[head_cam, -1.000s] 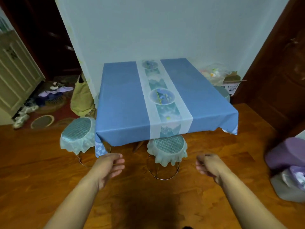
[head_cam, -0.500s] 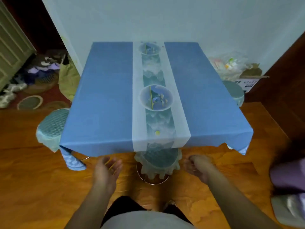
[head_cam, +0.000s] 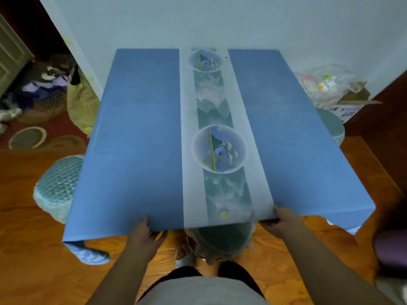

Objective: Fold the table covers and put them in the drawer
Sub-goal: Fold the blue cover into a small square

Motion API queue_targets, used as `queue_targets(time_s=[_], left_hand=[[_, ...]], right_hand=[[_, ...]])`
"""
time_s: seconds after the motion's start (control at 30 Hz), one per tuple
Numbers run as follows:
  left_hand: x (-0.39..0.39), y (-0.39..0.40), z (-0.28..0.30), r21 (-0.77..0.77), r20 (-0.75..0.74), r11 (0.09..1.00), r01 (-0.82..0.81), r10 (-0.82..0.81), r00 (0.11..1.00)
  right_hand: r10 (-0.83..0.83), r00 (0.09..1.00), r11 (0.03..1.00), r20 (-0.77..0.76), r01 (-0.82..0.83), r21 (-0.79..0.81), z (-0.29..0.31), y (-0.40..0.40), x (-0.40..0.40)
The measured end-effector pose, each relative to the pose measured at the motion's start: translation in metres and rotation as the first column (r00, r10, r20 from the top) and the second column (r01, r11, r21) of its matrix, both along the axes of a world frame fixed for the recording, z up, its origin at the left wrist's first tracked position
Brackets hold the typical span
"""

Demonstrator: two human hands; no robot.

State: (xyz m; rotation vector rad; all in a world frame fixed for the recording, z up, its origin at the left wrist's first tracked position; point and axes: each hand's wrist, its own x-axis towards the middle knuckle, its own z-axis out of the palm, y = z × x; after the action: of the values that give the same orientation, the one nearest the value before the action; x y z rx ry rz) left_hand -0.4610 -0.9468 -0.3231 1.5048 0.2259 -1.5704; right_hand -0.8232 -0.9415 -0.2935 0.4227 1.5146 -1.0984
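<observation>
Against a pale wall (head_cam: 220, 20), on a wooden floor (head_cam: 33, 271), a table is standing under the blue table cover (head_cam: 136, 139), which is lying flat over its top and hanging over the near edge. We are gripping that near hem with both hands: our left hand (head_cam: 144, 236) is curling its fingers under the blue panel, and our right hand (head_cam: 280, 221) is pinching the hem at the edge of the pale patterned centre strip (head_cam: 220, 190). Outward, quilted teal stools (head_cam: 59, 186) are sitting beside and beneath the table, a cardboard box (head_cam: 350, 104) is standing at far right, and clutter is lying at far left.
</observation>
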Motion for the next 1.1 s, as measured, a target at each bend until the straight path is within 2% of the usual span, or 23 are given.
queue_targets(time_s=[0.07,0.17,0.3,0.37,0.47,0.53,0.7,0.8,0.93,1.1], left_hand=[[0.004,-0.001,-0.010,0.009,0.012,0.999,-0.048,0.048,0.999],[0.003,-0.003,-0.018,-0.008,0.031,0.988,-0.155,0.155,0.987],[-0.001,-0.002,-0.021,-0.022,0.035,0.977,-0.212,0.213,0.977],[-0.002,-0.001,-0.018,-0.024,0.051,0.974,-0.224,0.225,0.973],[-0.007,0.002,-0.011,-0.068,0.082,0.965,-0.252,0.257,0.963],[-0.011,0.004,-0.008,-0.094,0.086,0.963,-0.252,0.260,0.962],[-0.007,0.023,-0.001,-0.090,0.096,0.968,-0.236,0.245,0.965],[-0.002,0.050,-0.004,-0.060,0.121,0.971,-0.232,0.238,0.964],[0.005,0.084,-0.007,-0.014,0.147,0.976,-0.218,0.218,0.965],[0.007,0.097,-0.005,-0.057,0.143,0.989,-0.135,0.142,0.979]], right_hand=[[-0.082,0.996,0.996,0.024,0.081,0.034,0.002,-0.005,0.002],[-0.209,0.976,0.977,0.068,0.211,-0.021,-0.008,-0.004,0.003],[-0.274,0.960,0.959,0.064,0.278,-0.065,-0.013,-0.004,0.006],[-0.270,0.963,0.960,0.015,0.271,-0.067,-0.012,-0.003,0.010],[-0.229,0.973,0.963,-0.044,0.220,-0.154,-0.015,0.008,0.016],[-0.259,0.966,0.952,0.015,0.258,-0.164,-0.016,0.011,0.016],[-0.221,0.974,0.963,-0.039,0.212,-0.165,-0.019,0.035,0.017],[-0.263,0.965,0.956,0.017,0.263,-0.133,-0.014,0.055,0.021],[-0.252,0.968,0.961,-0.004,0.250,-0.122,-0.013,0.090,0.023],[-0.234,0.972,0.964,0.031,0.236,-0.121,-0.006,0.098,0.028]])
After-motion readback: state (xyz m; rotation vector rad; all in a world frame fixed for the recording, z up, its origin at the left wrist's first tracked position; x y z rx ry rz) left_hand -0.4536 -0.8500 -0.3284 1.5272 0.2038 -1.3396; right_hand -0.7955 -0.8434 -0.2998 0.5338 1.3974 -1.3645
